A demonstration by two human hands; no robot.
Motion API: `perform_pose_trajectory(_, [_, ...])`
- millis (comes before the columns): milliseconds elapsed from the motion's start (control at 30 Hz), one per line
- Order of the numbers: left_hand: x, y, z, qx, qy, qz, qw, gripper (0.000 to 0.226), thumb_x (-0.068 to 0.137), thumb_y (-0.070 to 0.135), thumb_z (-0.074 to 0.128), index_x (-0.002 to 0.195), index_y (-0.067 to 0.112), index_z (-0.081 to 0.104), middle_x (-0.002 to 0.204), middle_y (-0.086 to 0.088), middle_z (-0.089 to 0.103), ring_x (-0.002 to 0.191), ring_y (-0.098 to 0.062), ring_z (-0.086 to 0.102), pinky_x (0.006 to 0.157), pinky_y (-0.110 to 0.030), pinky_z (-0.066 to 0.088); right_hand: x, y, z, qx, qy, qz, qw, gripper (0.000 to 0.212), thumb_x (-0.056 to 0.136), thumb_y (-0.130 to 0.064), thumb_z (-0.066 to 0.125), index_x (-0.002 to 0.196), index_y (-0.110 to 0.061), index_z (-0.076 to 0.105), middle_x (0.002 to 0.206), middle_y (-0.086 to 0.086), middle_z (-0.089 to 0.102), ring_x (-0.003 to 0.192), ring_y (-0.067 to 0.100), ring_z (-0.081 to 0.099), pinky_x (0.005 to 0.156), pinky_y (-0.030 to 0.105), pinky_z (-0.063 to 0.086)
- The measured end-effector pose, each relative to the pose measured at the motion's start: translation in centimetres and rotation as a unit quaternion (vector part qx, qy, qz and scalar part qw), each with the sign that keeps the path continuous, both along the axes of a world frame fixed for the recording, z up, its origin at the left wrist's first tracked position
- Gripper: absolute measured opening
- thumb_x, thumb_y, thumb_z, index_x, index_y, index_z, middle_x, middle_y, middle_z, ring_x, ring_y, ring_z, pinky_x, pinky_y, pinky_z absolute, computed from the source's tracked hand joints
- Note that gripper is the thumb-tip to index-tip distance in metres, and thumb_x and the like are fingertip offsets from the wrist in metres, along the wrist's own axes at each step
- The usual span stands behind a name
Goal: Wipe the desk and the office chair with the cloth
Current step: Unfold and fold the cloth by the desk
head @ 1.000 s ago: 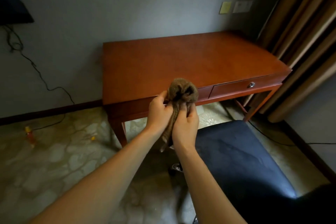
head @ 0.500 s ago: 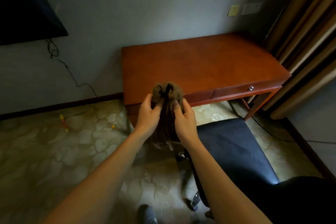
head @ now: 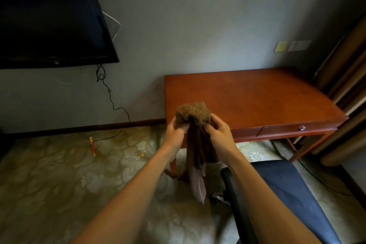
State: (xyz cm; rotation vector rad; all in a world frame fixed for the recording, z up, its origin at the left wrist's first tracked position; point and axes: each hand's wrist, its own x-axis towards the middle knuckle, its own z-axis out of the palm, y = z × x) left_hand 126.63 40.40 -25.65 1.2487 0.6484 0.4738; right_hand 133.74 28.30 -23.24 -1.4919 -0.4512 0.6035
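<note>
Brown cloth [head: 193,114] bunched in two hands before the desk [head: 257,99].
Its gathered top is held in the air at the desk's front-left corner, and the rest hangs down between the wrists. The left hand [head: 175,132] and the right hand [head: 218,132], close together, each pinch the bunch with curled fingers. The blue-seated office chair [head: 287,194] stands just in front of the desk. Curtains [head: 346,95] hang at the desk's right end, and a dark television [head: 49,16] is on the wall to the desk's left.

Dim room, soft focus; wide-angle bending at edges, perhaps slight motion blur
</note>
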Motion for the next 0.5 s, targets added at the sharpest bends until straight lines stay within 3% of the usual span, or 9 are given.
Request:
perform_pose_trajectory(100, [-0.5, 2.3, 0.1, 0.014, -0.001, 0.003, 1.000, 0.034, 0.095, 0.000, 0.058, 0.111, 0.030, 0.062, 0.114, 0.000, 0.068, 0.112, -0.018, 0.064, 0.090, -0.027, 0.051, -0.1, 2.4, 0.1, -0.030, -0.044, 0.000, 0.999, 0.035, 0.100, -0.002, 0.050, 0.123, -0.021, 0.067, 0.121, 0.007, 0.068, 0.115, 0.023, 0.066, 0.099, 0.048, 0.054])
perform_pose_trajectory(200, [-0.8, 4.8, 0.5, 0.024, -0.018, 0.007, 1.000, 0.035, 0.093, 0.000, 0.061, 0.112, 0.029, 0.058, 0.110, 0.003, 0.067, 0.104, -0.013, 0.065, 0.076, -0.017, 0.052, 0.8, 4.8, 0.0, -0.056, -0.109, 0.016, 0.992, 0.038, 0.092, -0.012, 0.052, 0.124, -0.028, 0.067, 0.127, 0.004, 0.062, 0.123, 0.022, 0.058, 0.105, 0.049, 0.049])
perform_pose_trajectory(267, [-0.8, 5.8, 0.8, 0.030, -0.024, 0.012, 0.999, 0.034, 0.093, 0.001, 0.065, 0.114, 0.027, 0.057, 0.108, 0.003, 0.067, 0.099, -0.010, 0.065, 0.069, -0.013, 0.051, 1.3, 5.9, 0.6, -0.073, -0.143, 0.028, 0.987, 0.041, 0.095, -0.006, 0.051, 0.124, -0.031, 0.065, 0.124, 0.002, 0.058, 0.123, 0.020, 0.054, 0.109, 0.047, 0.045])
perform_pose_trajectory(400, [-0.1, 7.7, 0.4, 0.003, -0.029, 0.003, 1.000, 0.036, 0.091, 0.003, 0.068, 0.117, 0.027, 0.060, 0.109, 0.003, 0.070, 0.101, -0.011, 0.068, 0.071, -0.016, 0.053, 2.8, 7.8, 1.2, -0.071, -0.141, 0.057, 0.986, 0.040, 0.098, -0.006, 0.051, 0.129, -0.029, 0.063, 0.125, 0.001, 0.055, 0.122, 0.016, 0.052, 0.112, 0.045, 0.042])
perform_pose_trajectory(500, [0.7, 8.6, 0.3, -0.021, -0.023, 0.014, 0.999, 0.030, 0.090, 0.001, 0.069, 0.113, 0.019, 0.063, 0.103, 0.000, 0.072, 0.099, -0.015, 0.070, 0.069, -0.017, 0.053, 3.7, 9.0, 1.5, -0.059, -0.081, 0.087, 0.991, 0.032, 0.097, -0.012, 0.053, 0.115, -0.034, 0.069, 0.128, -0.001, 0.051, 0.124, 0.014, 0.049, 0.114, 0.045, 0.040])
